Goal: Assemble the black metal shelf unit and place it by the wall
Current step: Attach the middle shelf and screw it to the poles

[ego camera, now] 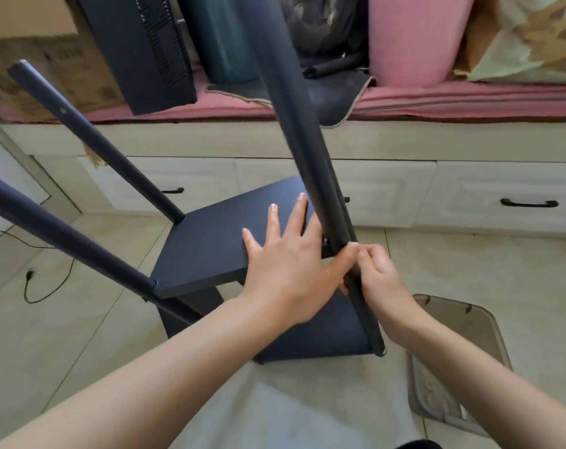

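Observation:
The black shelf unit stands on the tiled floor below me. Its upper board (210,241) sits above a lower board (327,335). Black posts rise from the corners: two on the left (93,140) and one on the right (301,124) running up past the frame. My left hand (288,264) lies flat on the upper board with fingers spread, its thumb against the right post. My right hand (379,277) pinches something small at the right post, just where the board meets it; what it pinches is hidden by the fingers.
A window bench with a pink cushion (469,102) and white drawers (502,196) runs across the back. On it stand a black panel (139,50), a cardboard box (41,72) and pillows. A brown plastic lid (456,361) lies at the right. A black cable (45,286) trails at the left.

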A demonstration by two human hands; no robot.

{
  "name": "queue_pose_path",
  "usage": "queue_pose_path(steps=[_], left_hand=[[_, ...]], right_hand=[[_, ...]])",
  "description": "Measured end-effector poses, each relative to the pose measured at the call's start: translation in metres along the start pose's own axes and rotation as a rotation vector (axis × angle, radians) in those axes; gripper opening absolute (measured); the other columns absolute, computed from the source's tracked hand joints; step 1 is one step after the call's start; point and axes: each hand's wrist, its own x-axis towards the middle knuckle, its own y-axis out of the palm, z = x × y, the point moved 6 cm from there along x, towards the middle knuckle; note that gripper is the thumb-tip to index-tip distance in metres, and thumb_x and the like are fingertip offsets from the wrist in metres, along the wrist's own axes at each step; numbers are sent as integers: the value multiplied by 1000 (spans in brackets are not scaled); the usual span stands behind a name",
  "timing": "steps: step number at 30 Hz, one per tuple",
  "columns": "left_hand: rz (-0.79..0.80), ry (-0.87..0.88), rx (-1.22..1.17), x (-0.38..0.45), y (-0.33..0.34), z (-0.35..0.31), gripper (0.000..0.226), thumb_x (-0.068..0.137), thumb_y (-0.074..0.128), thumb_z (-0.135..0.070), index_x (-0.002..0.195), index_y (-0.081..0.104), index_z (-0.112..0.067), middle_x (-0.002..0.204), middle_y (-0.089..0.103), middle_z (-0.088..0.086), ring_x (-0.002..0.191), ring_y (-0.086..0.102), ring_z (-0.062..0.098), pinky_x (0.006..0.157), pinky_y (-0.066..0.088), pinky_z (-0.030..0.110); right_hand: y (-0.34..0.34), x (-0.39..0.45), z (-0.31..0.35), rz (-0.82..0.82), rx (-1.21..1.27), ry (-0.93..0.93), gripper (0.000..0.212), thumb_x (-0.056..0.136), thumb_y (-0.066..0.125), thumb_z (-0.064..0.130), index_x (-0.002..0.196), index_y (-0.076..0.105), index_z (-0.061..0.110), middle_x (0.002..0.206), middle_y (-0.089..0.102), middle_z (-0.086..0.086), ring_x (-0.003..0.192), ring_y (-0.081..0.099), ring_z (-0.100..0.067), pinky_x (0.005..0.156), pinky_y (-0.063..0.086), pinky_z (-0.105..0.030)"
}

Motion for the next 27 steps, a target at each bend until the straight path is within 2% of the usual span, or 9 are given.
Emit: queue_pose_path(steps=[5,8,13,17,18,20,22,25,27], left_hand=[[-146,48,-175,-24,-28,32,77,87,19,-75,157,9,-43,164,14,-23,156,-1,17,123,4,57],[-260,46,-311,-40,-42,50,72,91,31,-70,156,25,-41,160,30,-22,154,16,13,123,9,53],[-319,-25,-492,-55,-56,80,74,85,33,-73,153,34,-41,150,38,-27,151,25,10,125,13,55],[-380,-57,-620,-68,-62,108,63,86,40,-70,146,35,-51,132,33,-47,128,29,-24,120,27,54],[-395,-65,-654,-71,-63,115,53,87,41,-69,139,33,-59,131,34,-48,126,31,-26,120,28,54],[-432,-93,-715,-77,-61,130,38,93,43,-68,127,29,-69,141,40,-40,135,35,-14,120,29,55],[-527,-123,-736,-86,-57,148,38,93,45,-69,129,30,-68,146,46,-30,141,37,-3,119,33,51],[-677,-148,-769,-98,-50,167,44,91,43,-66,134,34,-62,145,46,-33,138,38,-9,117,36,31],[-715,-156,-824,-105,-44,176,45,92,44,-63,136,36,-58,145,45,-34,138,36,-12,114,34,24]], right_hand=[[39,-14,30,86,-72,-7,26,107,36,37,107,44,13,64,62,1,57,59,-10,57,47,-21],[63,-19,46,138,-92,-29,28,108,34,33,105,43,7,74,50,-8,55,55,-13,56,45,-24],[96,-20,63,165,-128,-66,25,107,35,32,97,40,9,83,40,-9,67,49,-16,52,45,-15],[124,-18,69,223,-170,-69,20,106,36,36,94,42,21,83,46,1,63,58,-1,59,51,-17],[130,-17,70,241,-190,-68,19,106,36,36,96,43,21,84,48,1,64,60,3,61,53,-18],[145,-16,71,283,-224,-69,19,106,36,37,99,43,21,86,49,0,63,60,8,61,53,-17],[161,-16,70,310,-243,-54,20,106,36,38,100,43,19,87,50,-3,61,59,8,59,52,-16],[180,-17,69,323,-275,-26,22,106,36,38,102,44,18,90,52,-8,67,62,-2,58,52,-16],[189,-18,69,333,-291,-8,24,106,36,38,104,43,15,90,52,-12,71,59,-12,56,51,-16]])
